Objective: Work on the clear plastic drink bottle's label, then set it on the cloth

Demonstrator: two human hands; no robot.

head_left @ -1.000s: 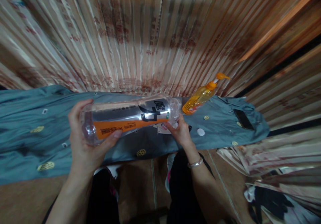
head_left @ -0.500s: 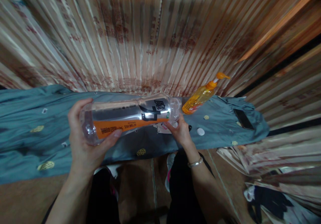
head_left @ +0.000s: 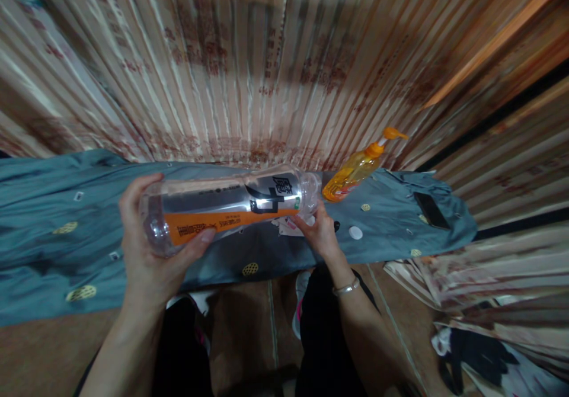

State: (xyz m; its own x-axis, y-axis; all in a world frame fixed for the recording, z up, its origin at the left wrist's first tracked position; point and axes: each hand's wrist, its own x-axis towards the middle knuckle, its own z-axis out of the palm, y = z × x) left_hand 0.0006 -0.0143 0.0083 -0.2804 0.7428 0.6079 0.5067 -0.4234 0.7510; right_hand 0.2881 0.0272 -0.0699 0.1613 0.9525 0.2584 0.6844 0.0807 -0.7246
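Blue cloth (head_left: 53, 207) below; clear bottle (head_left: 226, 207) sideways, both hands clasped on its ends.

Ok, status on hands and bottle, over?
Left hand grips bottle base. Right hand at its neck. Bottle sideways above blue cloth. Soap dispenser beyond, apart.

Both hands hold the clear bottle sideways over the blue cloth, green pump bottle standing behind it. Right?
Not quite: the pump bottle is orange, not green, as the head view shows. The rest holds: left hand and right hand hold the clear bottle sideways over the blue cloth.
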